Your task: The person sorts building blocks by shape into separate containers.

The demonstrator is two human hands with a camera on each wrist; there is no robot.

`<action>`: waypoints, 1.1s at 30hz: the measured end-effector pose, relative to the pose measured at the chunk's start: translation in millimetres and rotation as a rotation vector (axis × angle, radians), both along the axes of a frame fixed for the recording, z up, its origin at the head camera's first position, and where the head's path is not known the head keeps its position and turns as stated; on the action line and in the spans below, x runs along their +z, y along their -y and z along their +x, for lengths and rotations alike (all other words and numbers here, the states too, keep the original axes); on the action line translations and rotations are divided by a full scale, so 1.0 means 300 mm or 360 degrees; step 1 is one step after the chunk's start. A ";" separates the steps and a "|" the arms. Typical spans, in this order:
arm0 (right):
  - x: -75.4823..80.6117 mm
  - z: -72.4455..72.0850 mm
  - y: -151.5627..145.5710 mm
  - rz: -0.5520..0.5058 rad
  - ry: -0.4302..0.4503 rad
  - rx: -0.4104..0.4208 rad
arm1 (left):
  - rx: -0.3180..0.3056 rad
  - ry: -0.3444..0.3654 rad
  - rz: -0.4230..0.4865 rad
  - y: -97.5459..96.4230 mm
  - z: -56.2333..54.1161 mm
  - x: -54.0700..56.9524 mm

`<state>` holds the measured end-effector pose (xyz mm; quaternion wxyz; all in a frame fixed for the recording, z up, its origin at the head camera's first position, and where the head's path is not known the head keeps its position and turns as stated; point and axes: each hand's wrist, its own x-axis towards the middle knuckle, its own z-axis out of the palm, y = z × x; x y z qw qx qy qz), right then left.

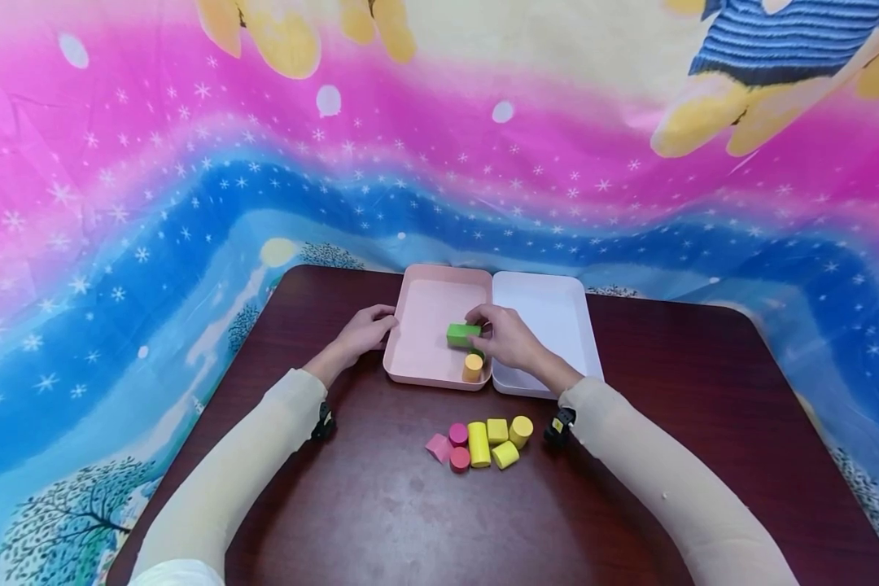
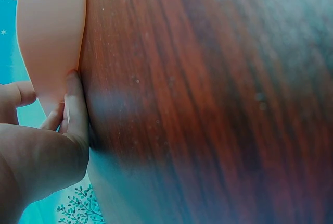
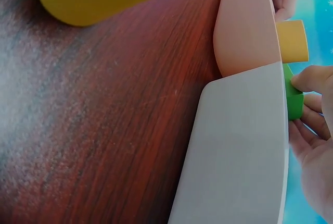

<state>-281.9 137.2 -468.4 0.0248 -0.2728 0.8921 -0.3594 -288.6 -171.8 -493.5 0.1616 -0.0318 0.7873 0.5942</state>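
My left hand [image 1: 366, 330] holds the left rim of a pink tray [image 1: 428, 301]; in the left wrist view its fingers [image 2: 77, 109] lie along the tray's outer wall, the thumb near the rim. Over the tray's right side, my right hand [image 1: 509, 335] pinches a green rectangular block [image 1: 463, 335] between thumb and fingers. Just below it a bit of darker green shows, mostly hidden by the hand. An orange-yellow cylinder [image 1: 472, 368] stands in the tray's near right corner. The right wrist view shows the green block [image 3: 295, 104] beyond the white tray's wall.
A white tray [image 1: 542, 305] adjoins the pink one on the right, under my right wrist. Nearer on the dark wooden table [image 1: 381, 521] lie yellow blocks [image 1: 478, 444], two dark pink cylinders [image 1: 459, 460] and a pink block [image 1: 438, 447]. A printed cloth [image 1: 439, 187] hangs behind.
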 end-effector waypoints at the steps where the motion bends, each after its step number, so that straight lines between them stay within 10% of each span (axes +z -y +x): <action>1: 0.000 0.000 0.000 0.0004 0.0001 -0.0001 | 0.0000 0.0000 -0.0003 0.000 0.000 0.001; 33: 0.053 0.050 -0.018 -0.0007 -0.0151 0.0154 | 0.0004 -0.0011 -0.0015 -0.008 0.006 0.008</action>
